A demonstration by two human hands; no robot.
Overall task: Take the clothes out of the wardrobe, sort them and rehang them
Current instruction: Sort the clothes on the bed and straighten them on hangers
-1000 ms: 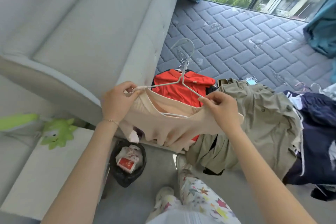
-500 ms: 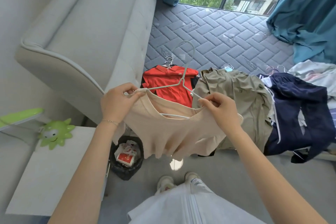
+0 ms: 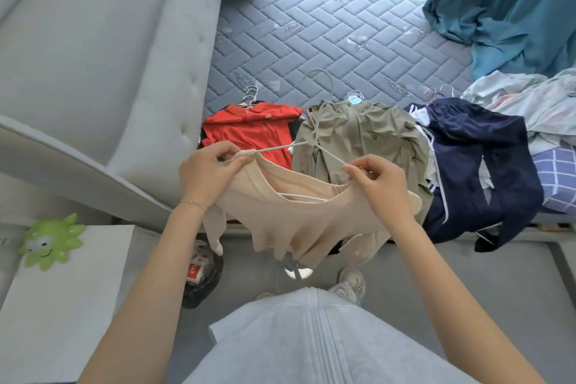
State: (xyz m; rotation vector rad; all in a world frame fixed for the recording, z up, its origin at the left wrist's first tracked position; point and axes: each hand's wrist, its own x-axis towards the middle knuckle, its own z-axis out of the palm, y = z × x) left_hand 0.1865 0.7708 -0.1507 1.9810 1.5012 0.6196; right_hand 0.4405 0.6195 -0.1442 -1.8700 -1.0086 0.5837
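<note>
A person standing at a bedside holds a beige ribbed top [image 3: 296, 221] on a pale wire hanger [image 3: 271, 150] in the air over the mattress edge. The left hand [image 3: 212, 176] pinches the top's shoulder between thumb and curled fingers, where the cloth bunches over the hanger's end. The right hand [image 3: 381, 188], fingers likewise curled, pinches the knit at the opposite shoulder, where the hanger's other arm runs in under the neckline (whether it also grips the wire cannot be told). The hanger's lower bar shows inside the neck opening and its hook points away from the person. Hem and sleeves hang loose below both hands.

Behind it, on the quilted grey-blue mattress [image 3: 327, 37], lie a red polo shirt [image 3: 249, 131], an olive jacket [image 3: 367, 134] and a navy garment [image 3: 480, 159] side by side. The navy one droops over the bed's edge. Pale clothes [image 3: 530, 97] are heaped at the right, below teal curtains [image 3: 514, 3]. A padded grey headboard [image 3: 109, 56] stands at the left, with a green toy [image 3: 51, 241] on a white bedside table [image 3: 62, 305] and a black bin bag [image 3: 204, 277] on the floor beside it.
</note>
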